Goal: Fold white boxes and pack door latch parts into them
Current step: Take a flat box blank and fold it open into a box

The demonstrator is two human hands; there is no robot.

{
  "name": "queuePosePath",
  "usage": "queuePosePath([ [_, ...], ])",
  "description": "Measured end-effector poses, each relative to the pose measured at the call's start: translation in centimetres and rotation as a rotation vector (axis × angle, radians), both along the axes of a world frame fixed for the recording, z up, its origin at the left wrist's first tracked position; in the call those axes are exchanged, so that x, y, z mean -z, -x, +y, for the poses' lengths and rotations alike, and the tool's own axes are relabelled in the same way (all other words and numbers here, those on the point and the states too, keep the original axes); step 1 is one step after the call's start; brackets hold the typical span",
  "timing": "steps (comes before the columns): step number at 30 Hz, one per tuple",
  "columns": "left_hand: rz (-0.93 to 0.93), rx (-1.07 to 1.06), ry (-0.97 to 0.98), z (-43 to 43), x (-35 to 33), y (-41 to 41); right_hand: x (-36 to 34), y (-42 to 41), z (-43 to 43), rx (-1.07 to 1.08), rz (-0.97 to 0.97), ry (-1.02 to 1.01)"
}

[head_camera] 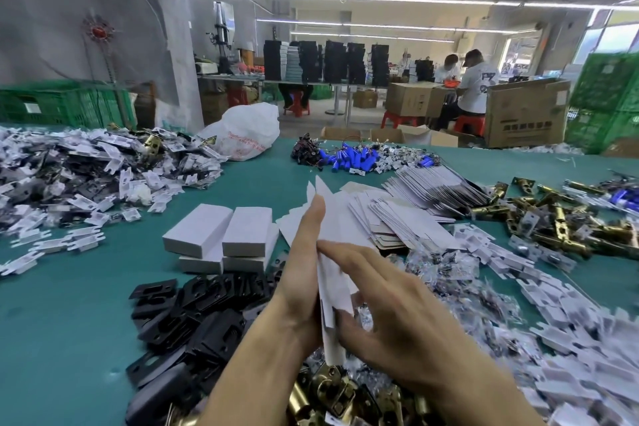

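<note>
I hold an unfolded white box blank (332, 287) upright on edge between my two hands, above the green table (69, 304). My left hand (301, 273) lies flat against its left face, fingers straight and pointing away from me. My right hand (387, 308) grips its right side, one finger stretched along the top and the others curled at its lower edge. Several folded white boxes (224, 232) are stacked just to the left. Flat blanks (408, 214) lie fanned out behind my hands. Brass latch bolts (553, 221) lie at the right, and more brass latch bolts (332, 387) sit under my wrists.
Black strike plates (193, 315) are heaped at the lower left. Clear screw bags (449, 273) and white card pieces (570, 322) cover the right. Another card heap (86, 162) fills the far left, with a white plastic bag (245, 131) and blue batteries (349, 157) at the back. People work at far tables.
</note>
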State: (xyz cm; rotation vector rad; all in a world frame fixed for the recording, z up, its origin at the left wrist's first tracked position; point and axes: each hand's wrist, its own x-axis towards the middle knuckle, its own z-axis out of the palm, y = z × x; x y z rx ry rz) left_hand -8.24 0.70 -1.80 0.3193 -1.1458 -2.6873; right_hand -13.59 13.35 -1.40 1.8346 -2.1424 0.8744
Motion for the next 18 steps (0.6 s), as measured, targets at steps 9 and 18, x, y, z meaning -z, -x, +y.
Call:
queuePosePath([
  [9, 0.02, -0.004, 0.057, 0.0, -0.5, -0.1, -0.3, -0.7, -0.3, 0.033, 0.042, 0.038],
  [18, -0.025, -0.358, 0.256, -0.1, -0.2, 0.7, -1.1, 0.2, 0.9, 0.161, -0.013, 0.239],
])
